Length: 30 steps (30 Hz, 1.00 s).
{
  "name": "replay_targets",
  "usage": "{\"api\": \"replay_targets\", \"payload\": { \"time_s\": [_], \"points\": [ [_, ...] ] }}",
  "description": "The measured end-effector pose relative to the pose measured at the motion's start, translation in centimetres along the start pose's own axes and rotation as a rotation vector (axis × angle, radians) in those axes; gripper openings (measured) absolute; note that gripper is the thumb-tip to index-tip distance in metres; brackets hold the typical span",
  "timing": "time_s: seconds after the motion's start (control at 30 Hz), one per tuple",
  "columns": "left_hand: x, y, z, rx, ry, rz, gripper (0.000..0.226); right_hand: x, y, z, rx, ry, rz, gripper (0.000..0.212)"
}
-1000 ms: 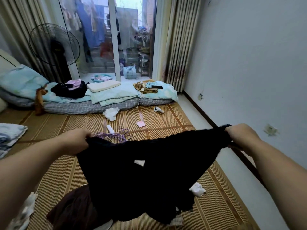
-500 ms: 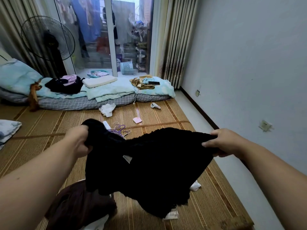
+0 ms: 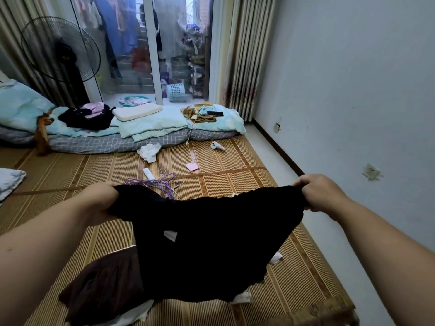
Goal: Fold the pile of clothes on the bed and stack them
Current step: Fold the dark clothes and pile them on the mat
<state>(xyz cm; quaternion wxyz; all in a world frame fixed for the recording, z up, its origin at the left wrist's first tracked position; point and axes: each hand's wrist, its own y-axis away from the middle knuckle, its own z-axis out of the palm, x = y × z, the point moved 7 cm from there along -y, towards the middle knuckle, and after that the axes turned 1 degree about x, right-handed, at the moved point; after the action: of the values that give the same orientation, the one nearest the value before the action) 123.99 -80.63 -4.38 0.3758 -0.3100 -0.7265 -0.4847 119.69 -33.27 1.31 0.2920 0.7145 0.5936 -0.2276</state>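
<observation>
A black garment (image 3: 207, 245) with a small white label hangs spread out in the air above the woven bed mat (image 3: 235, 182). My left hand (image 3: 101, 201) grips its top left corner and my right hand (image 3: 322, 192) grips its top right corner, holding the upper edge stretched between them. Under it on the mat lies a dark brown garment (image 3: 106, 285) over some white cloth (image 3: 134, 314). Small white pieces (image 3: 275, 257) show at the black garment's lower right.
Purple hangers (image 3: 162, 182), a white remote (image 3: 148, 172), a pink card (image 3: 191, 166), a crumpled white cloth (image 3: 148, 150) and a white device (image 3: 217, 147) lie on the mat. Bedding with dark clothes (image 3: 87, 117) lines the far side. A fan (image 3: 60, 50) stands left; the wall is right.
My hands have moved apart and levelled, pulling the black garment's top edge taut again after it was bunched half a second ago. The view has shifted slightly.
</observation>
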Motion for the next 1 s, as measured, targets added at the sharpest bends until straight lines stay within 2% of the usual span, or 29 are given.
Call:
{"api": "replay_targets", "payload": {
  "time_s": [0.07, 0.13, 0.17, 0.23, 0.3, 0.37, 0.43, 0.53, 0.6, 0.67, 0.7, 0.77, 0.83, 0.9, 0.97, 1.0],
  "points": [
    [0.9, 0.2, 0.1, 0.033, 0.072, 0.053, 0.037, 0.2, 0.1, 0.5, -0.083, -0.079, 0.005, 0.024],
    [2.4, 0.6, -0.2, 0.034, -0.005, 0.17, 0.043, 0.3, 0.5, 0.6, -0.184, -0.162, -0.007, 0.019],
    [3.3, 1.1, -0.1, -0.025, -0.068, 0.253, 0.043, 0.2, 0.8, 0.5, -0.251, -0.211, -0.022, 0.021],
    [4.9, 2.4, 0.4, -0.161, -0.296, 0.438, 0.04, -0.3, 1.4, 0.0, -0.378, -0.225, -0.078, 0.024],
    [6.1, 3.6, 0.8, -0.208, -0.632, 0.605, 0.035, -0.7, 1.7, -0.7, -0.451, -0.137, -0.125, 0.02],
    [6.6, 4.4, 1.3, -0.246, -0.85, 0.656, 0.034, -0.6, 1.4, -1.4, -0.43, -0.015, -0.122, 0.027],
    [6.9, 4.8, 1.7, -0.304, -0.941, 0.689, 0.058, -1.0, 1.0, -1.8, -0.376, 0.06, -0.118, 0.031],
    [6.9, 5.1, 2.2, -0.359, -1.065, 0.797, 0.085, -1.9, 0.5, -2.5, -0.245, 0.103, -0.149, 0.016],
    [6.2, 5.0, 2.7, -0.296, -1.356, 0.927, 0.08, -2.1, 0.1, -3.2, -0.156, 0.122, -0.141, 0.009],
    [5.7, 4.4, 3.0, -0.164, -1.506, 1.001, 0.056, -2.1, -0.3, -3.7, -0.105, 0.116, -0.127, 0.006],
    [5.7, 4.0, 3.0, -0.097, -1.477, 0.977, 0.041, -2.3, -0.4, -3.7, -0.09, 0.123, -0.13, 0.005],
    [5.9, 3.0, 2.9, 0.03, -1.339, 0.802, 0.018, -2.5, -0.7, -2.9, -0.052, 0.19, -0.119, 0.006],
    [5.2, 1.7, 3.4, 0.088, -1.205, 0.533, 0.014, -2.2, -1.0, -1.4, 0.007, 0.291, -0.048, 0.013],
    [3.5, 1.0, 4.4, 0.032, -0.905, 0.273, 0.015, -1.6, -0.9, 0.9, 0.023, 0.236, 0.083, 0.021],
    [1.2, 1.3, 5.9, -0.131, -0.484, 0.003, 0.012, -1.1, -0.2, 3.8, -0.025, -0.017, 0.206, 0.017],
    [0.6, 1.8, 6.7, -0.2, -0.355, -0.081, 0.01, -1.1, 0.3, 5.2, -0.036, -0.156, 0.261, 0.012]
  ]
}}
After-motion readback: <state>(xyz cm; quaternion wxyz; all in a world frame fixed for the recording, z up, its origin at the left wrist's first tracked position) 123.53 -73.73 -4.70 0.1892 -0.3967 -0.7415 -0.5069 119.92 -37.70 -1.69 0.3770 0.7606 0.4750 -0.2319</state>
